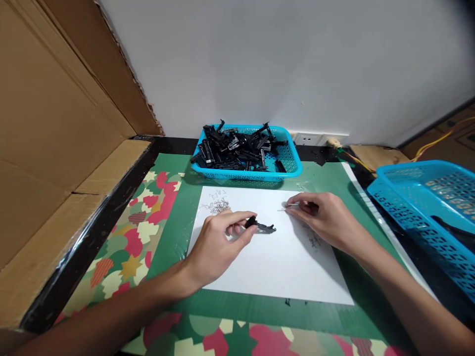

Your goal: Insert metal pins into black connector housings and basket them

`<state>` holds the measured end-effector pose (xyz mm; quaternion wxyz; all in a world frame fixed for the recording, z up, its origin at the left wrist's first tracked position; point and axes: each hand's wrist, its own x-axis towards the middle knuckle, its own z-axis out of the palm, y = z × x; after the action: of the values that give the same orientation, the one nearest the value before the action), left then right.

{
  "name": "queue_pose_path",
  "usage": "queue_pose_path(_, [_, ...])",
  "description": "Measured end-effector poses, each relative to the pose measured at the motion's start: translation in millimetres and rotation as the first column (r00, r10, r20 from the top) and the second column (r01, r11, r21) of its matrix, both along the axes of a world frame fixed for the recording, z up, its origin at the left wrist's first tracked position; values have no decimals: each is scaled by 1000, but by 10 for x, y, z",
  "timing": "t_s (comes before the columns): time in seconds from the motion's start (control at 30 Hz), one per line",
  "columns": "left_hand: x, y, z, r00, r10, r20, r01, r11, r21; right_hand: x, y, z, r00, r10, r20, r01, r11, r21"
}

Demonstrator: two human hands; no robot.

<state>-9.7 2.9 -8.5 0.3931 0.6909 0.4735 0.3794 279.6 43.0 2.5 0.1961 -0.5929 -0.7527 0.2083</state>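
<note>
Between the thumb and fingers of my left hand point(218, 242) is a black plastic part point(264, 227), its narrow end pointing right above the white paper point(260, 267). My right hand point(326, 217) is pinched at the right side of the paper, with a small thin piece point(282, 210) at its fingertips, too small to name. Left of centre on the sheet lies a pile of small wire pieces point(218, 205), partly behind my left hand. A second little heap of wire pieces point(314, 240) sits in the shadow under my right hand.
A blue basket point(245, 175) full of black plastic parts point(237, 148) stands at the back against the wall. Another blue basket point(419, 217) is at the right. Cardboard point(55, 123) walls the left side. A power socket point(308, 139) with a plug point(334, 143) is behind.
</note>
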Motion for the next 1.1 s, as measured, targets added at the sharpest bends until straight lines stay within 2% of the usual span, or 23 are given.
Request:
queue_pose_path(0.33, [15,12,84,995,-95,-39,98,992,75,15,-3,66,996,71,-62,-78,989,-123])
queue_pose_path(0.47, [8,7,74,994,-100,-39,103,992,79,13,-16,91,993,95,-67,-101,990,-100])
queue_pose_path(0.7, [-7,1,43,991,-111,-69,118,987,109,-24,-12,14,993,114,-26,-116,992,-51])
queue_pose_path(0.87, [-7,-6,58,988,-133,-73,142,982,128,-15,-25,49,988,132,-82,-140,985,-99])
queue_pose_path(0.93, [-9,-5,64,989,-134,-60,141,982,123,-17,-34,86,984,107,-144,-129,980,-154])
queue_pose_path(1.0, [-12,-3,71,991,-125,-35,129,985,115,-33,-45,122,959,71,-274,-132,968,-213])
queue_pose_path(1.1, [-14,-4,84,994,-110,4,109,988,112,-91,-74,165,858,12,-514,-178,945,-275])
